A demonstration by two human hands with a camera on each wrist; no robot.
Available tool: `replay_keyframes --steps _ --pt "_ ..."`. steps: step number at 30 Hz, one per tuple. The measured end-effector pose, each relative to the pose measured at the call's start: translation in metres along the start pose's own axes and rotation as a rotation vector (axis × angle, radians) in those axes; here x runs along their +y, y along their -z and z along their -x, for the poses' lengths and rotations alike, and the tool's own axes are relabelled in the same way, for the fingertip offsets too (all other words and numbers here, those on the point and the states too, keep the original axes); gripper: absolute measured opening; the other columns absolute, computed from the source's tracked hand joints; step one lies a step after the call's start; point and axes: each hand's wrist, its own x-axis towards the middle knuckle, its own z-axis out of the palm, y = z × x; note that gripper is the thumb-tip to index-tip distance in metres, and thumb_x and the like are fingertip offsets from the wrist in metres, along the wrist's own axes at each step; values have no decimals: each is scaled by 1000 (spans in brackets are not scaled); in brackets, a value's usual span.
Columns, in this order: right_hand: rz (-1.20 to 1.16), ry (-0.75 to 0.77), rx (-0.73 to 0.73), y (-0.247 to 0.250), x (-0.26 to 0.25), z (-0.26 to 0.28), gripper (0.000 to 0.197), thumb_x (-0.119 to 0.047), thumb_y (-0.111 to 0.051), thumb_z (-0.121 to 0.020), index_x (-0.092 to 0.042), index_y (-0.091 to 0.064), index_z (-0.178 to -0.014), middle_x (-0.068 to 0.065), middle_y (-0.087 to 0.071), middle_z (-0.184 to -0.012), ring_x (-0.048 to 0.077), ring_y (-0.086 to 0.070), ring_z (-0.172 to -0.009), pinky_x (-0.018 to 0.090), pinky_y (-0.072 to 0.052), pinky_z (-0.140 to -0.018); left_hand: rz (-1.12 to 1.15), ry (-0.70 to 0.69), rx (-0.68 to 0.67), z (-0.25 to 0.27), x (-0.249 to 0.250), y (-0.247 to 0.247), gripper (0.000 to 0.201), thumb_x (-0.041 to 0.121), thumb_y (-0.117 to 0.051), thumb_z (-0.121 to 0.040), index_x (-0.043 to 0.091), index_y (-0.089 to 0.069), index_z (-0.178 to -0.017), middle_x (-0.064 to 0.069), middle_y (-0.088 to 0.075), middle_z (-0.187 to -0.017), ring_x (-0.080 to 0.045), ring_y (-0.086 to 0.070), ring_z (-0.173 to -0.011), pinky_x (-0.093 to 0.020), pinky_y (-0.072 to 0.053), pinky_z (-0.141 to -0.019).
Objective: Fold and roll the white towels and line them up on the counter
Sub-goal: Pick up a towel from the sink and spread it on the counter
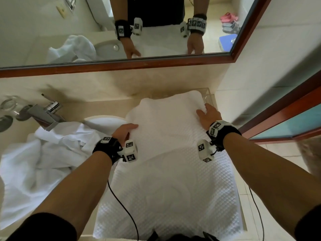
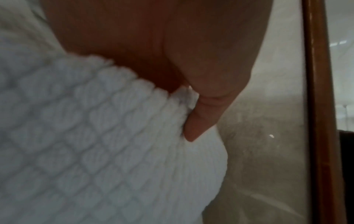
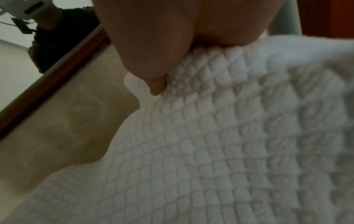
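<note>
A white waffle-weave towel (image 1: 166,171) lies lengthwise on the beige counter (image 1: 104,105), its far part lifted off the surface. My left hand (image 1: 126,130) pinches the towel's left edge near the far end; in the left wrist view the thumb (image 2: 201,115) presses into the towel (image 2: 105,144). My right hand (image 1: 207,113) pinches the right far corner; in the right wrist view the thumb (image 3: 157,84) pins the towel (image 3: 220,136) edge. The other fingers are hidden under the cloth.
A heap of crumpled white towels (image 1: 45,159) fills the sink area at the left. A chrome faucet (image 1: 46,112) and glasses (image 1: 10,105) stand at the back left. A wood-framed mirror (image 1: 121,65) runs behind the counter. A clear tray (image 1: 207,94) sits under the towel's far end.
</note>
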Motion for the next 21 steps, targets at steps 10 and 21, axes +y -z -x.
replay_keyframes --steps 10,21 --pt "-178 -34 210 38 -12 -5 35 -31 -52 -96 -8 -46 -122 20 -60 -118 36 -59 -95 38 -46 -77 -113 -350 420 -10 50 48 33 29 -62 -87 11 -60 -114 -9 -63 -86 -28 -59 -73 -34 -49 -63" --pt "-196 -53 271 53 -20 -22 38 -30 -50 -99 -6 -42 -128 20 -57 -123 34 -57 -102 35 -40 -77 -125 -447 717 -36 98 52 40 30 -52 -96 10 -51 -131 -18 -62 -122 -34 -60 -106 -32 -42 -76"
